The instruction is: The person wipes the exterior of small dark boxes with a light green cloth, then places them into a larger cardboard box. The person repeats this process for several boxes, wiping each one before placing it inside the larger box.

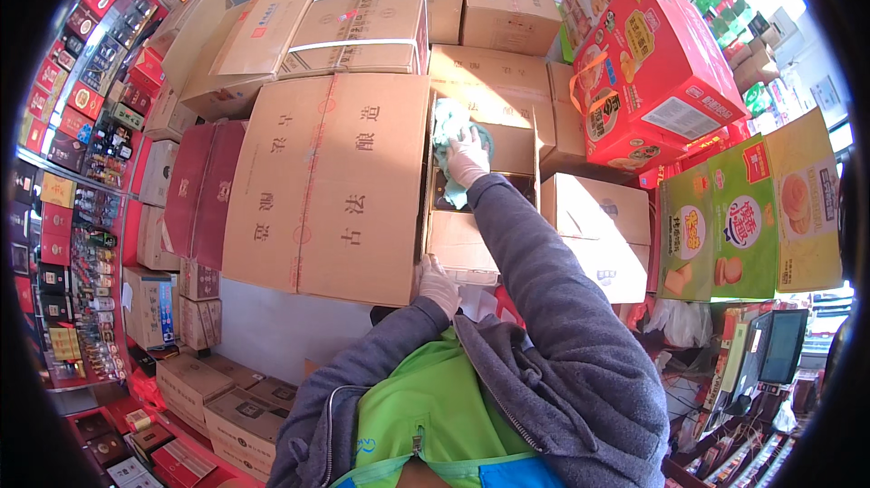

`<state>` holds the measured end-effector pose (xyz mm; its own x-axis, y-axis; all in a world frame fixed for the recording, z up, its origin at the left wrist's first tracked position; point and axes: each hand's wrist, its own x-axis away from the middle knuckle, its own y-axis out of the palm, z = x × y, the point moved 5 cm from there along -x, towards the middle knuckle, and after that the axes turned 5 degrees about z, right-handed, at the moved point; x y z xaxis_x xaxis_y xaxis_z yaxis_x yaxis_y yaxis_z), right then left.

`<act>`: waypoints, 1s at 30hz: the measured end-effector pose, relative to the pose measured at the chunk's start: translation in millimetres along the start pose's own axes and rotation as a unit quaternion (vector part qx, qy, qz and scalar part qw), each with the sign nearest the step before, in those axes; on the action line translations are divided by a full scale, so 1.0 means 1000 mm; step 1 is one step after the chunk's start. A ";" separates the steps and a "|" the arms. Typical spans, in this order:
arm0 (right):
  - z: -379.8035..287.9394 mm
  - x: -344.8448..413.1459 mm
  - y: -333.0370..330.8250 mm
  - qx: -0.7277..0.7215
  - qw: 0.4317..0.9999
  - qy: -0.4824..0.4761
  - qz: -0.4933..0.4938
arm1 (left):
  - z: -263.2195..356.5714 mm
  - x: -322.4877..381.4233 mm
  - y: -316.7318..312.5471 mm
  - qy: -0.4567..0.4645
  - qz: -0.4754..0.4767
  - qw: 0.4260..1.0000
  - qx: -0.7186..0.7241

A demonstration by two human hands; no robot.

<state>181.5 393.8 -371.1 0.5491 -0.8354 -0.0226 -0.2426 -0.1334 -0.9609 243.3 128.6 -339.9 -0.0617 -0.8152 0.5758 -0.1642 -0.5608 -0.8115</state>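
My right hand [469, 158], in a thin pale glove, presses a bunched mint-green cloth [451, 122] into an open cardboard carton [464, 236]. Beneath the cloth a dark box with gold edging [523, 185] shows in part; my forearm covers some of it. My left hand [440, 286], gloved too, touches the near right corner of a large closed carton [329, 182]. Whether those fingers grip the edge or only rest there is unclear. This carton bears printed characters and a strip of tape along its middle.
Strapped cartons [353, 26] stand beyond, beside a carton with raised flaps [224, 73]. To the right are a red snack carton [659, 66], a green carton [737, 223] and a laptop [781, 345]. Maroon boxes [204, 192] and shelves of boxed goods [75, 216] line the left.
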 end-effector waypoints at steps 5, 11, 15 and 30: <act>0.034 0.002 -0.013 0.046 0.998 0.037 0.022 | 0.000 0.001 -0.004 -0.015 -0.029 0.999 -0.023; 0.070 0.002 -0.027 0.000 0.992 0.122 0.035 | 0.000 0.005 -0.009 -0.021 -0.034 0.999 0.003; 0.092 0.001 -0.029 0.021 0.985 0.172 0.001 | 0.000 0.007 -0.009 -0.026 -0.005 0.999 -0.018; 0.093 -0.004 -0.143 -0.512 0.851 0.110 0.031 | 0.005 -0.008 -0.005 -0.015 -0.015 1.000 0.007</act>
<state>288.6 466.0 -259.8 0.3739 -0.9224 0.0968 -0.8975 -0.3861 -0.2130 249.8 136.7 -340.9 -0.0267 -0.8017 0.5971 -0.1512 -0.5872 -0.7952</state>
